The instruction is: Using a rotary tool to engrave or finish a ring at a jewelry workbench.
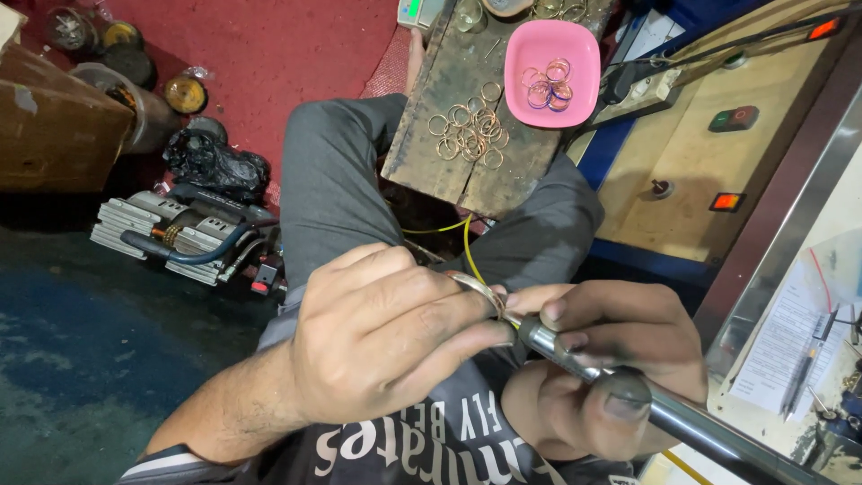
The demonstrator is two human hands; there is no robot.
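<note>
The left hand [386, 337] is closed in a pinch grip on a thin, pale metal ring [476, 292], thumb and forefinger clamping its near edge. The right hand [597, 359] is wrapped shut around a slim, round steel handpiece tool [620, 391], whose tip meets the ring just beside the left fingertips. Both hands hover over the person's lap, below a worn, dark wooden desk [431, 153].

On that desk lies a loose heap of thin coppery wire rings [469, 130], some overlapping. Just to the right of the heap, at the desk's far right edge, sits a pink plastic bowl [575, 99] holding a few more rings [549, 87], some tinted purple. Well to the left of the desk, on the floor, lies a grey finned motor unit with a dark hose [180, 235]. A yellow wire [469, 247] runs from under the desk towards the hands.

The ring looks light, stiff but thin enough to bend under a hard squeeze, and smooth enough to slip. It is probably best held by its edge on the side away from the tool tip, firmly but without crushing, as the left hand does.
</note>
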